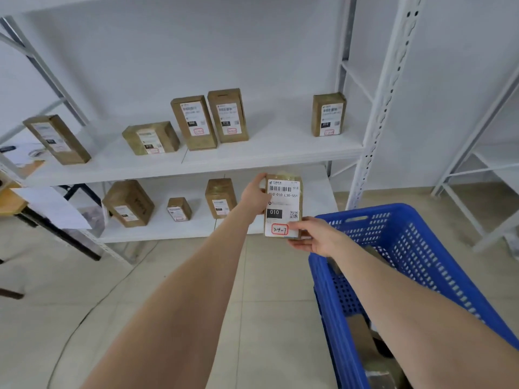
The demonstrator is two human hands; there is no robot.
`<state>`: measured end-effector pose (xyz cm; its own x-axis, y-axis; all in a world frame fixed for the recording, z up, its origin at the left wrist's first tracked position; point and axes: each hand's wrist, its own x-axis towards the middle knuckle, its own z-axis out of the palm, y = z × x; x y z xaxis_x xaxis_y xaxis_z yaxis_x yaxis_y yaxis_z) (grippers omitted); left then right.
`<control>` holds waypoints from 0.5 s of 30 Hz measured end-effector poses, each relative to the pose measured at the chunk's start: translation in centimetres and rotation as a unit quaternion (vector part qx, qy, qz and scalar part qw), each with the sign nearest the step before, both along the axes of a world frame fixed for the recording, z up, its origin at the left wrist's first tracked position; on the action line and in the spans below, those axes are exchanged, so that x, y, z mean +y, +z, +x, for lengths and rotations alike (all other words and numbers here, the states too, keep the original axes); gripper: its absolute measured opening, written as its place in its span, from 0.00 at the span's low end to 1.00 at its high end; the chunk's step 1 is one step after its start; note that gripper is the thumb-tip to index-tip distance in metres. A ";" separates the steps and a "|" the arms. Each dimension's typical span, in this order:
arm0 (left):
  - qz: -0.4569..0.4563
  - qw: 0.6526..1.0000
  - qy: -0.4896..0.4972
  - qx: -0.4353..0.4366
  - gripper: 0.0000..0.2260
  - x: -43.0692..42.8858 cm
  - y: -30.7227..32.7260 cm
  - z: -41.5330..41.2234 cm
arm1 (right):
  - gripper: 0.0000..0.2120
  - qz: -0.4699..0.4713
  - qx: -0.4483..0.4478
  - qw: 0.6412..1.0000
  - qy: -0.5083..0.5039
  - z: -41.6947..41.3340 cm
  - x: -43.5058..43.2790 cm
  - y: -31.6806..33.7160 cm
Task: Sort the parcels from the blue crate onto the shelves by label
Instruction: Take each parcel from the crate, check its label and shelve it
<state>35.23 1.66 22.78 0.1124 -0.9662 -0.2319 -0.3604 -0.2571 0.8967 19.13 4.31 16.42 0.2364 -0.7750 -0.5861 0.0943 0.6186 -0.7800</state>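
Note:
A brown parcel (283,206) with a white label reading 010 is held upright in front of the lower shelf (193,228). My left hand (254,196) grips its upper left edge. At its bottom right corner, my right hand (311,237) holds it with the thumb on the label. The blue crate (415,248) stands on the floor at the right, with more brown parcels (365,341) inside. Several labelled parcels stand on the upper shelf (280,153), among them one marked 010 (328,115) at the right. Others stand on the lower shelf.
White shelf uprights (373,130) rise right of the parcel. A second white rack (483,169) stands at the far right. At the left edge is a wooden table (11,203) with paper sheets on it. A cable runs across the tiled floor.

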 end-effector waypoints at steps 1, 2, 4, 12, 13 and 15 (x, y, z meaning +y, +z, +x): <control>0.003 1.000 0.001 -0.003 0.29 0.4 -0.1 0.0 | 0.18 -0.002 0.012 1.000 0.001 -0.1 0.3 0.0; 0.040 0.999 0.002 -0.002 0.29 -3.8 -3.6 4.0 | 0.18 0.021 0.014 1.000 -0.012 4.4 -3.5 -3.3; 0.053 0.998 -0.003 -0.028 0.28 -5.3 -5.8 6.0 | 0.18 0.037 0.034 0.999 -0.021 7.0 -5.1 -5.0; 0.109 0.992 -0.020 -0.059 0.20 -11.5 -11.6 7.5 | 0.21 0.043 0.041 0.997 -0.056 9.8 -11.3 -10.4; 0.114 0.992 -0.021 -0.055 0.17 -13.0 -12.7 7.7 | 0.22 0.043 0.045 0.996 -0.065 10.1 -12.8 -11.5; 0.122 0.991 -0.020 -0.043 0.19 -15.9 -15.2 8.1 | 0.24 0.039 0.049 0.995 -0.078 11.0 -15.9 -13.7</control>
